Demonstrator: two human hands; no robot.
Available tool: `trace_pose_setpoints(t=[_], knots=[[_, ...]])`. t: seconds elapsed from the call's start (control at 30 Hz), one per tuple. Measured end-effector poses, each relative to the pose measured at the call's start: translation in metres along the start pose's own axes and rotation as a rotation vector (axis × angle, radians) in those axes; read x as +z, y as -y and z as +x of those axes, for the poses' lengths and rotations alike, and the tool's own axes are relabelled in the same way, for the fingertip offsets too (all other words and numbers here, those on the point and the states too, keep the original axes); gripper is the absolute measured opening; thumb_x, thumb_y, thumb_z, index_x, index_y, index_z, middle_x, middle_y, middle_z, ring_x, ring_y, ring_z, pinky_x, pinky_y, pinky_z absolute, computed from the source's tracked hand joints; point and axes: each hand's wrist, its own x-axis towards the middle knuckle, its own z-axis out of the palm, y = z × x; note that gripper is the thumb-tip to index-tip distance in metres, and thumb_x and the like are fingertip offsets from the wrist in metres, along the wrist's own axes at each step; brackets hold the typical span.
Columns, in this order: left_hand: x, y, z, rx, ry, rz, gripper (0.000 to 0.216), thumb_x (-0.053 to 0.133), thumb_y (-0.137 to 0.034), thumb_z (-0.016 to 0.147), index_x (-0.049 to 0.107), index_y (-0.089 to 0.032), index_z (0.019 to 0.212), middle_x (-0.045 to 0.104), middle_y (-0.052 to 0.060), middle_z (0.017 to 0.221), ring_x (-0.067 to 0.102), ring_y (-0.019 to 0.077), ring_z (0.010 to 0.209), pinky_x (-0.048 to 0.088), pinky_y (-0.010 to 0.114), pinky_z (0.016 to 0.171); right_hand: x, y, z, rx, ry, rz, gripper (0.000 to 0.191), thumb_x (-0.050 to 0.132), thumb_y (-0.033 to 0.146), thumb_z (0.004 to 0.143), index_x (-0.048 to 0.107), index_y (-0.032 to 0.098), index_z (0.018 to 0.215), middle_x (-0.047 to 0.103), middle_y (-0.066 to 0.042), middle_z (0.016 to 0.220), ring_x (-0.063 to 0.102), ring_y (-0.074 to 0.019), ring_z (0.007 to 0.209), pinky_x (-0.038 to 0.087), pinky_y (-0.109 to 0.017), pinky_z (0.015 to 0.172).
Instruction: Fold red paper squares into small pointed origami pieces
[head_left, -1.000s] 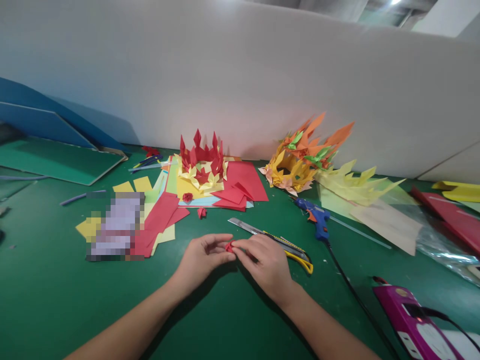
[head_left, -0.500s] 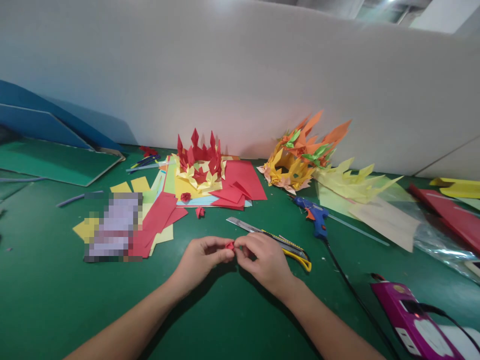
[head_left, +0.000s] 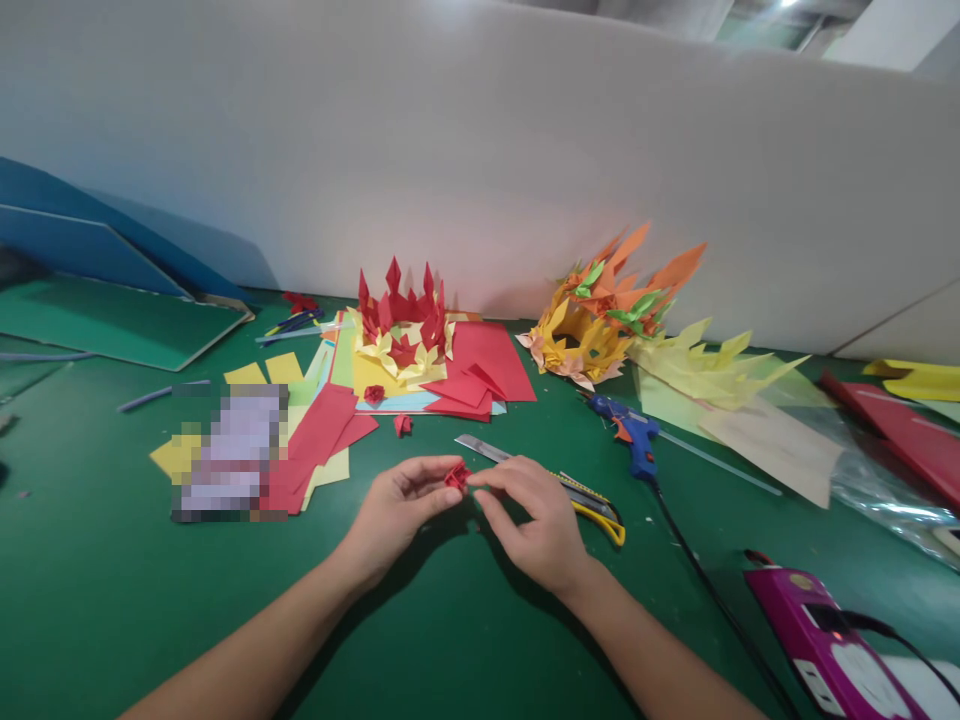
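Observation:
My left hand (head_left: 388,512) pinches a small folded red paper piece (head_left: 455,475) between thumb and fingers, above the green table. Beside it, my right hand (head_left: 534,520) has its index fingertip at the piece's right edge, while the thumb stands apart below. Just behind my right hand lies a yellow utility knife (head_left: 598,514) with its blade out, partly covered by the hand. Farther back are a small red folded piece (head_left: 403,426) and a red paper rosette (head_left: 373,394).
A red and yellow paper crown (head_left: 405,345) stands on stacked coloured sheets. To its right are an orange and yellow crown (head_left: 581,345), a blue glue gun (head_left: 631,430) with its cord, and a purple power strip (head_left: 814,630). A blurred rectangular object (head_left: 236,450) lies left.
The red piece has turned in my left hand and shows more of its folds. My right thumb has come away from the index finger, opening the pinch.

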Motion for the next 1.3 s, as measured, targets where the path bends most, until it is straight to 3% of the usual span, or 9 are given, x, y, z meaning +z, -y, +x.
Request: trace_pose_setpoints(t=[0.1, 0.33, 0.53, 0.67, 0.8, 0.97, 1.13, 1.3], knots=[[0.0011, 0.0012, -0.0009, 0.004, 0.008, 0.014, 0.040, 0.085, -0.024, 0.045, 0.069, -0.015, 0.081, 0.074, 0.003, 0.077, 0.067, 0.0174, 0.075, 0.052, 0.036, 0.084, 0.0030, -0.0005, -0.0006, -0.004, -0.039, -0.053, 0.013, 0.053, 0.015, 0.086, 0.064, 0.019, 0.081, 0.068, -0.003, 0.070, 0.060, -0.0168, 0.067, 0.047, -0.030, 0.065], [-0.0006, 0.0050, 0.0014, 0.016, 0.012, 0.107, 0.033, 0.083, -0.019, 0.043, 0.070, -0.015, 0.073, 0.074, 0.002, 0.069, 0.068, 0.0168, 0.067, 0.055, 0.034, 0.076, 0.0048, -0.0017, -0.0025, -0.019, 0.034, -0.127, 0.015, 0.053, 0.018, 0.087, 0.062, 0.019, 0.075, 0.066, -0.003, 0.069, 0.058, -0.0166, 0.067, 0.046, -0.029, 0.063], [-0.0014, 0.0030, 0.0015, 0.018, 0.059, 0.213, 0.025, 0.082, -0.023, 0.047, 0.072, -0.017, 0.069, 0.074, 0.001, 0.067, 0.067, 0.0167, 0.064, 0.055, 0.031, 0.071, 0.0054, -0.0048, -0.0032, -0.158, 0.123, -0.197, 0.017, 0.047, 0.016, 0.088, 0.058, 0.017, 0.075, 0.061, -0.004, 0.067, 0.054, -0.0168, 0.064, 0.042, -0.027, 0.060], [-0.0026, 0.0053, 0.0030, 0.071, 0.121, 0.248, 0.023, 0.080, -0.029, 0.051, 0.071, -0.016, 0.068, 0.073, 0.003, 0.070, 0.066, 0.0177, 0.069, 0.054, 0.032, 0.072, 0.0064, -0.0071, -0.0045, -0.206, 0.115, -0.231, 0.016, 0.044, 0.017, 0.088, 0.056, 0.017, 0.077, 0.058, -0.003, 0.064, 0.050, -0.0163, 0.061, 0.039, -0.027, 0.057], [-0.0014, 0.0061, 0.0011, 0.194, 0.057, 0.172, 0.028, 0.080, -0.025, 0.051, 0.068, -0.018, 0.075, 0.072, 0.004, 0.085, 0.066, 0.0192, 0.083, 0.055, 0.031, 0.074, 0.0072, -0.0048, -0.0033, -0.106, 0.079, -0.208, 0.015, 0.045, 0.017, 0.087, 0.055, 0.018, 0.076, 0.049, 0.002, 0.057, 0.044, -0.0137, 0.054, 0.035, -0.025, 0.053], [0.0024, 0.0036, -0.0033, 0.215, 0.070, 0.138, 0.023, 0.078, -0.022, 0.054, 0.069, -0.019, 0.075, 0.073, 0.002, 0.076, 0.068, 0.0182, 0.077, 0.056, 0.032, 0.076, 0.0087, 0.0007, -0.0020, 0.104, 0.018, -0.123, 0.013, 0.048, 0.016, 0.081, 0.055, 0.019, 0.071, 0.037, 0.006, 0.052, 0.039, -0.0114, 0.048, 0.031, -0.023, 0.049], [0.0014, 0.0012, -0.0013, 0.141, 0.002, 0.211, 0.016, 0.077, -0.025, 0.055, 0.073, -0.019, 0.069, 0.076, 0.004, 0.073, 0.069, 0.0208, 0.073, 0.055, 0.035, 0.076, 0.0091, 0.0000, -0.0033, 0.156, 0.031, -0.074, 0.010, 0.051, 0.016, 0.078, 0.057, 0.019, 0.071, 0.033, 0.008, 0.047, 0.036, -0.0096, 0.043, 0.031, -0.022, 0.047], [-0.0022, -0.0014, -0.0003, -0.012, 0.034, 0.179, 0.021, 0.081, -0.025, 0.050, 0.075, -0.017, 0.068, 0.076, 0.006, 0.072, 0.068, 0.0198, 0.070, 0.053, 0.035, 0.078, 0.0060, -0.0038, -0.0038, -0.028, 0.032, -0.149, 0.014, 0.049, 0.016, 0.082, 0.058, 0.018, 0.071, 0.039, 0.007, 0.045, 0.038, -0.0099, 0.042, 0.032, -0.022, 0.048]])
